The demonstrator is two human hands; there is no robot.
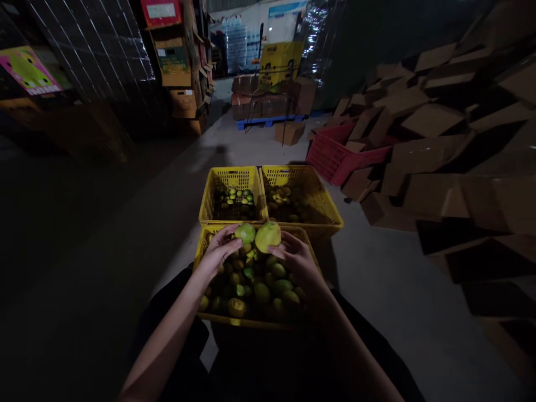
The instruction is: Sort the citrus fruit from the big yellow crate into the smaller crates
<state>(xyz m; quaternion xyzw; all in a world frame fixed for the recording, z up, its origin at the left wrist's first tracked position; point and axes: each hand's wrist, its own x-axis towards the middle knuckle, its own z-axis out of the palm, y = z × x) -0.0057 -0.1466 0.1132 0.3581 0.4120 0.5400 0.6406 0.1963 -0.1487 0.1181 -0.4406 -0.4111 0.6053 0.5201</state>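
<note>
My left hand [220,249] is closed on a green citrus fruit [245,233]. Close beside it, my right hand [296,254] grips a larger yellow-green citrus fruit [268,237]. Both fruits are held up over the near yellow crate [259,322], which carries many green and yellowish fruits [262,292] and a few leaves. Behind it, side by side, stand a left yellow crate [202,206] with small green fruits [233,196] on its bottom, and a right yellow crate [326,204] with yellower fruits [280,194] partly in shadow.
Flattened and torn cardboard boxes [435,120] are heaped on the right, around a red crate [329,156]. Further back, a blue pallet [268,121] bears wrapped boxes and a yellow box [280,62]. Stacked cartons [183,102] rise at the back left. The light is dim.
</note>
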